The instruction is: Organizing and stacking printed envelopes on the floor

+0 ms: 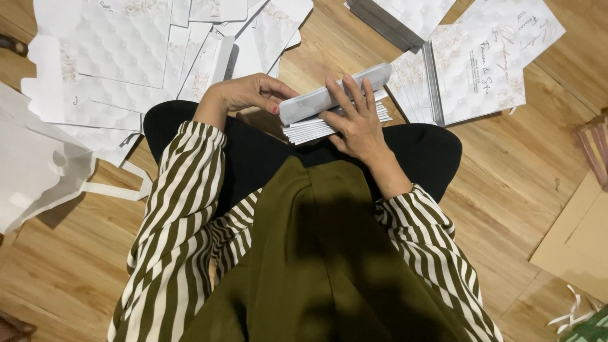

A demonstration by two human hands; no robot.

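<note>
On a wooden floor, seen from above, a seated person in a striped blouse and an olive scarf is pictured among white, quilted-pattern paper goods. At far left, a white paper bag with a flat handle is laid on the boards, and above it a spread of flattened white card covers is fanned across the floor up to the top edge. Toward the middle, the left hand is curled, its fingers bent inward and the thumb tip pressed against the left end of a folded white card; red varnish is seen on one nail. The card is held tilted, its right end raised, just over a small stack of cards that is rested on the black-clad lap. The right hand is laid flat across both, its fingers spread over the folded card's middle and its palm on the stack, so that the card is gripped between the two hands. At upper right, a pile of printed invitation cards with floral corners is lying on the floor beside a second white stack. At the right edge, a sheet of brown cardboard is seen.
</note>
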